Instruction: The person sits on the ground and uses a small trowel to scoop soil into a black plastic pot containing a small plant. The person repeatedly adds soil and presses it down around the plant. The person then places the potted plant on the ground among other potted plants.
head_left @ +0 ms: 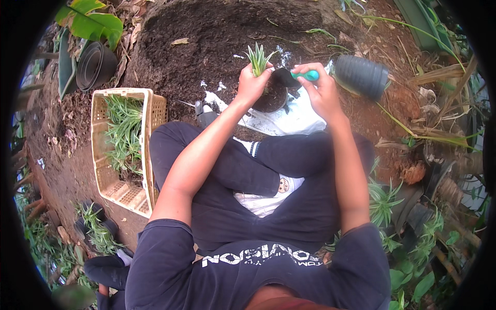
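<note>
My left hand (251,85) is closed around the base of a small spider plant (259,58), its green and white striped leaves pointing up and away from me. Just below it stands a pot of dark soil (270,99), partly hidden by my left hand and wrist. In my right hand (319,92) is a hand trowel with a green handle (308,75). Its dark blade (284,77) tilts over the pot's far right rim; whether it touches the soil I cannot tell. A white plastic sheet (294,118) lies under the pot.
A cream plastic crate (97,135) with several spider plants (125,129) stands at my left. Dark loose soil (201,33) is heaped ahead. Black nursery pots (361,76) lie on their side at right; another black pot (96,66) sits far left. Another person's leg (107,269) shows lower left.
</note>
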The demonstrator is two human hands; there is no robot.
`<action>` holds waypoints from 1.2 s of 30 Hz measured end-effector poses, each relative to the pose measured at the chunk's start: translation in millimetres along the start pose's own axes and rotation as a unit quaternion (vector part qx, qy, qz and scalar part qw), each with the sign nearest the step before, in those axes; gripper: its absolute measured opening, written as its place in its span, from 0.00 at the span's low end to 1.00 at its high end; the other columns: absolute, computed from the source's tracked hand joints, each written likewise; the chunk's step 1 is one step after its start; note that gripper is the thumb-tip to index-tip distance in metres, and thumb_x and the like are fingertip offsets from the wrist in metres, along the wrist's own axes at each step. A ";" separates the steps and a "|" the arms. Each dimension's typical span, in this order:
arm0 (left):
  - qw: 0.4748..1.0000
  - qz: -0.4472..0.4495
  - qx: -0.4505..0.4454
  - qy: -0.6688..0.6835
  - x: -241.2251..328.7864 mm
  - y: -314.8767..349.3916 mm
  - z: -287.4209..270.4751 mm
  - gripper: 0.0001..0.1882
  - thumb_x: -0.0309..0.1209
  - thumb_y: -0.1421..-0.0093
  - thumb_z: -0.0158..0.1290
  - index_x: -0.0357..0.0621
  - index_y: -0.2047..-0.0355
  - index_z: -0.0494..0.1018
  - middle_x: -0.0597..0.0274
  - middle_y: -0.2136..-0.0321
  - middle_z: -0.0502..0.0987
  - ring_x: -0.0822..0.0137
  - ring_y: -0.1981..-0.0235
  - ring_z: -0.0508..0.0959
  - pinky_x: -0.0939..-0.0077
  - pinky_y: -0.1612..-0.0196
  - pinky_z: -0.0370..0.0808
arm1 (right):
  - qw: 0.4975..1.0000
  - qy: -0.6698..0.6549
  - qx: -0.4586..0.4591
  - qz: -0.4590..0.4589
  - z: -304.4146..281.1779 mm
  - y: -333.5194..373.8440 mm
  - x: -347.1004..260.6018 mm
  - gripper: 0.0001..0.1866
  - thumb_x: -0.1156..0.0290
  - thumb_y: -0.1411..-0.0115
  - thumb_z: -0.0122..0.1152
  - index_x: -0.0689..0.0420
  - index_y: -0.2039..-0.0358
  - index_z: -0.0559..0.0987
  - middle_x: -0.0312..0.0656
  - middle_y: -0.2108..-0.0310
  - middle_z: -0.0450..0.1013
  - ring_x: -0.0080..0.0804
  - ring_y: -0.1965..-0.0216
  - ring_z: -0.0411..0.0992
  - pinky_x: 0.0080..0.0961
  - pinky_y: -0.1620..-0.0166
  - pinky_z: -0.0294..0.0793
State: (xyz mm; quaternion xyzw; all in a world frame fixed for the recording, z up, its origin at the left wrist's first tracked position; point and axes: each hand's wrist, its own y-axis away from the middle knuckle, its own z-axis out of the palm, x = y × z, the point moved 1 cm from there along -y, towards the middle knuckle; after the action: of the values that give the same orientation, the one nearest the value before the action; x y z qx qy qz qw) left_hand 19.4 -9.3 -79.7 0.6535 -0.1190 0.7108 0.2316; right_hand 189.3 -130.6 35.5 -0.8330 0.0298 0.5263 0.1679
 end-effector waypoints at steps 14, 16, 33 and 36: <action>1.000 0.004 0.002 0.001 0.1 -0.7 -1.2 0.07 0.28 0.35 0.59 0.39 0.58 0.81 0.68 0.76 0.79 0.77 0.77 0.77 0.76 0.72 0.75 | 0.999 -0.025 0.018 0.017 7.1 13.5 6.0 0.07 0.80 0.31 0.59 0.60 0.55 0.72 0.47 0.55 0.81 0.37 0.49 0.80 0.33 0.46 0.79; 1.000 0.002 -0.002 -0.015 2.2 1.9 0.3 0.07 0.26 0.33 0.58 0.39 0.56 0.79 0.70 0.77 0.76 0.78 0.78 0.74 0.77 0.73 0.72 | 0.998 -0.035 0.048 0.001 3.4 13.4 0.5 0.07 0.80 0.31 0.59 0.60 0.55 0.72 0.47 0.55 0.81 0.38 0.49 0.81 0.33 0.45 0.79; 0.999 0.016 0.010 -0.035 -2.4 0.2 -2.5 0.08 0.29 0.35 0.59 0.41 0.57 0.81 0.68 0.76 0.80 0.77 0.76 0.77 0.75 0.71 0.74 | 0.998 -0.003 0.060 0.008 4.0 16.6 -16.4 0.08 0.79 0.31 0.60 0.60 0.54 0.73 0.46 0.59 0.82 0.34 0.57 0.82 0.30 0.54 0.81; 0.999 0.019 0.006 -0.029 -2.3 -0.4 0.6 0.08 0.28 0.35 0.59 0.40 0.57 0.81 0.68 0.77 0.78 0.77 0.77 0.76 0.76 0.72 0.73 | 0.997 0.013 0.036 0.062 8.8 17.7 -5.5 0.07 0.79 0.31 0.60 0.60 0.54 0.73 0.46 0.59 0.82 0.34 0.57 0.82 0.29 0.54 0.81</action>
State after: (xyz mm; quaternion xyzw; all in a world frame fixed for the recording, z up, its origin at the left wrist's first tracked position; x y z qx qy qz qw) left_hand 20.3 -9.5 -82.0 0.6729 -0.1339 0.6964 0.2105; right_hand 175.3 -145.3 32.5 -0.8297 0.1024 0.5234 0.1646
